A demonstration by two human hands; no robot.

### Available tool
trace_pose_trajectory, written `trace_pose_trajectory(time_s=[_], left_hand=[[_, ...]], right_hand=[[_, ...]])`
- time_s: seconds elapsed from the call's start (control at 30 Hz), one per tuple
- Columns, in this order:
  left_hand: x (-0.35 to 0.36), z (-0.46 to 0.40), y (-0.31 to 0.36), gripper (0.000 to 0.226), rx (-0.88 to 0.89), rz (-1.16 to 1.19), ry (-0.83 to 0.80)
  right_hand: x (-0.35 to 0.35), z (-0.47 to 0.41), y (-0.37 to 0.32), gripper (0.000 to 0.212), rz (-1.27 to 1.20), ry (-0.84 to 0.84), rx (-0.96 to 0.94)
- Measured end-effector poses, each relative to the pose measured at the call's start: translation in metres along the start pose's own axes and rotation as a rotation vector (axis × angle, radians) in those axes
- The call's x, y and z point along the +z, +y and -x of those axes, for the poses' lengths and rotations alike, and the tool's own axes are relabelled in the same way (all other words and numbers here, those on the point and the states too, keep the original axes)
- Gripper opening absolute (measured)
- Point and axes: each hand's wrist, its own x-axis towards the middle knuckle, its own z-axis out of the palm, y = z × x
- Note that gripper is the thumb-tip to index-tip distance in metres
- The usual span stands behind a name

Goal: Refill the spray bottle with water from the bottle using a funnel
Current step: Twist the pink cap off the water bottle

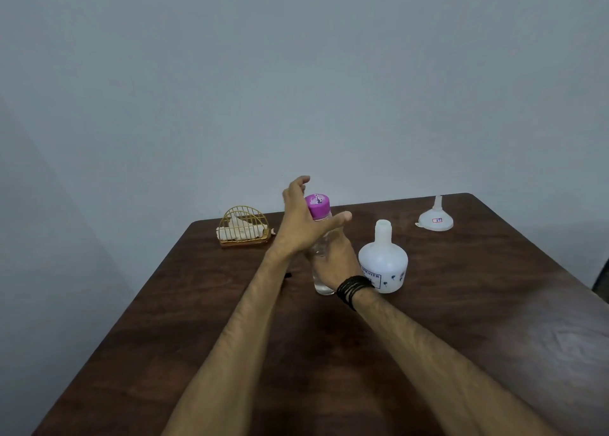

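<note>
On the table (461, 320), right hand (333, 264) grips the half-hidden water bottle (321, 284); left hand (301, 218) spread open.

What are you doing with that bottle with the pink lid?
A person is getting ready to pour water. The right hand grips the clear water bottle on the table, and the left hand is open beside its pink cap, which is still on. The white spray bottle stands next to it with its top off. The funnel sits upside down farther back, not in use yet.
</note>
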Motion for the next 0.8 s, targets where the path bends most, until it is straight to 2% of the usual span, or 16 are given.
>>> trace_pose_trajectory(time_s=[0.1,0.2,0.27,0.37,0.4,0.47,0.53,0.6,0.67,0.8], left_hand=[[-0.009,0.007,0.002,0.077,0.001,0.142,-0.138],[-0.019,0.013,-0.005,0.058,0.046,0.268,-0.055],[-0.017,0.012,-0.007,0.060,0.040,0.224,0.086],[-0.005,0.007,0.000,0.075,-0.011,0.098,0.241],[-0.002,0.004,0.004,0.078,-0.014,0.052,0.226],[0.002,0.000,0.008,0.080,-0.018,0.016,0.088],[-0.001,0.000,0.008,0.072,-0.005,0.039,-0.062],[-0.009,0.003,0.005,0.063,-0.002,0.081,-0.118],[-0.014,0.006,-0.001,0.061,0.006,0.109,-0.083],[-0.008,0.009,-0.006,0.066,0.026,0.055,0.098]], right_hand=[[0.000,0.001,0.001,0.045,0.003,0.010,0.029],[0.001,0.003,0.002,0.048,0.022,0.021,0.018],[0.000,0.004,0.000,0.049,0.029,0.024,0.024],[-0.001,0.005,-0.002,0.050,0.026,-0.001,0.047],[-0.002,0.005,-0.002,0.050,0.027,-0.006,0.049],[-0.003,0.004,-0.004,0.048,0.032,-0.006,0.048],[-0.004,0.003,-0.004,0.048,0.030,-0.005,0.054],[-0.005,0.003,-0.004,0.045,0.030,-0.013,0.064],[-0.004,0.003,-0.002,0.044,0.036,-0.002,0.056],[-0.001,0.004,-0.001,0.050,0.035,0.005,0.041]])
